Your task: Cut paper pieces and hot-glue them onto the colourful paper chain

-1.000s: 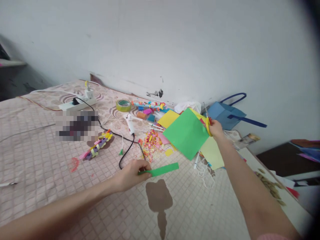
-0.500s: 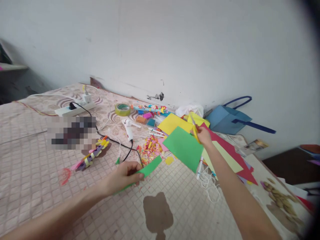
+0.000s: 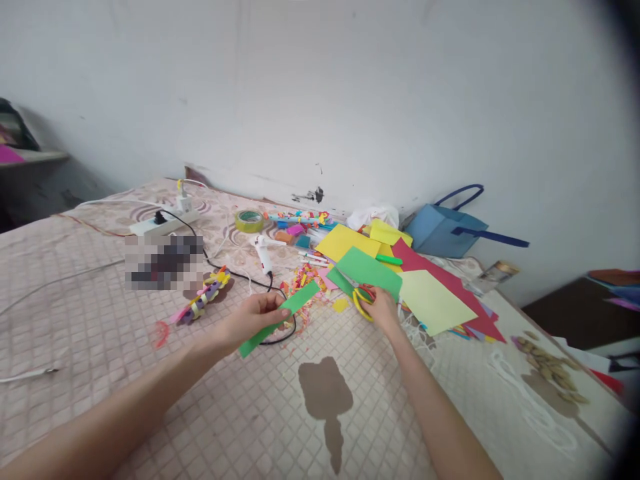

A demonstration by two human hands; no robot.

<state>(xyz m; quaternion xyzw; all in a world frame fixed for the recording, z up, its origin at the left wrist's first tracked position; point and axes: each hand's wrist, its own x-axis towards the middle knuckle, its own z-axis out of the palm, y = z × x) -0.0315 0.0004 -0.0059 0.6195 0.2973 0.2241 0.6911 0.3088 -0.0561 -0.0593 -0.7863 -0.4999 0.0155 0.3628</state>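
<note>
My left hand pinches a green paper strip near its middle, tilted above the table cover. Scissors with yellow and red handles are in my right hand, their blades pointing up and left over a green sheet. Just left of that sheet lie small coloured paper scraps. A white glue gun rests behind my left hand, its black cord passing beneath the strip. Yellow sheets, a red sheet and a pale green sheet surround the green one.
A roll of tape and a white power strip stand at the back left. The decorated purple stick lies left of my left hand. A blue bag leans by the wall. White string lies at right.
My right hand has come down and left with the scissors, from above the sheets to the green sheet's near edge. The strip in my left hand has risen slightly and shows more fully.
</note>
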